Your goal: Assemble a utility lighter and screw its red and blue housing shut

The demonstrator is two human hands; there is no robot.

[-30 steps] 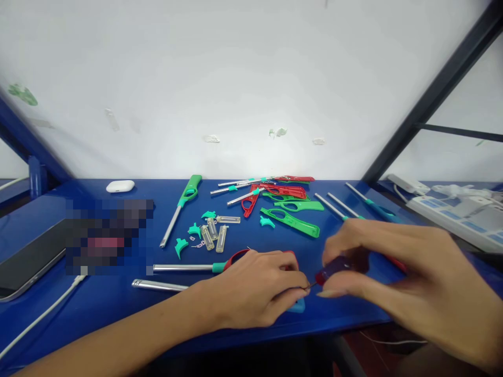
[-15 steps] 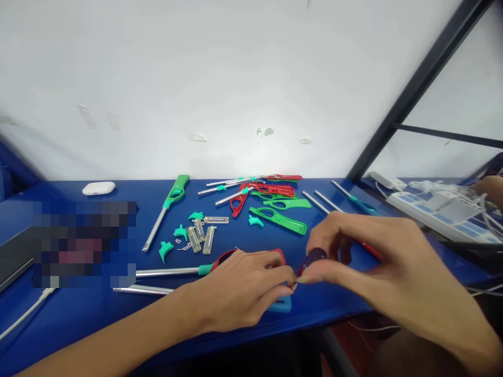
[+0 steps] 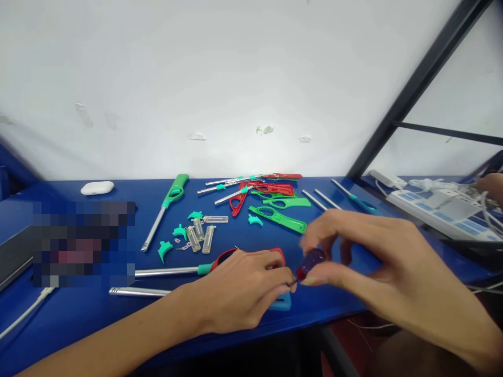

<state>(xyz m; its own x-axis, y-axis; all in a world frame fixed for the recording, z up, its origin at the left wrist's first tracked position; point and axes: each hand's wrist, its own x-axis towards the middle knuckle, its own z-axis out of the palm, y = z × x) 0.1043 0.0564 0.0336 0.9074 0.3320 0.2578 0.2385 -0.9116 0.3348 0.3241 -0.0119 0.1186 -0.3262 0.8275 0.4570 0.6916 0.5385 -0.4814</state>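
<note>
My left hand lies curled over a red lighter shell with a metal tube running left from it, fingers pressed on it near the table's front edge. My right hand pinches a small screwdriver with a dark red handle; its tip meets my left fingertips. A blue piece peeks out under my left hand. A second metal tube lies just in front of the first.
On the blue table lie a whole green lighter, green and red shells, teal triggers and clear tanks, more tubes, a white earbud case and a cable. Power strips sit far right beside another person's hand.
The view shifted right between the first two frames. My right hand turned the screwdriver slightly and its handle rose a little; my left hand stays on the red shell.
</note>
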